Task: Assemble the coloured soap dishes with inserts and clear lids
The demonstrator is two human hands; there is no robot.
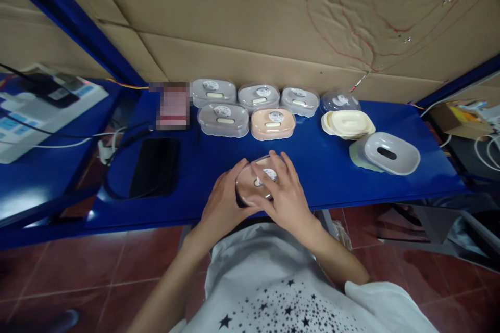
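Brown case (246,179) sits roughly crosswise between the hands, left hand (223,200) curled around one end, right hand (291,197) gripping with fingers spread over its top.

A blue metal table (320,166) bears four grey oval boxes (223,120), a peach oval box (273,126), a clear domed cover (332,101), cream oval pieces (351,123), grey and green oval containers (402,158) and a flat black slab (154,166).

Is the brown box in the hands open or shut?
Looks shut: the brown box has its stickered lid on, between left hand and right hand.
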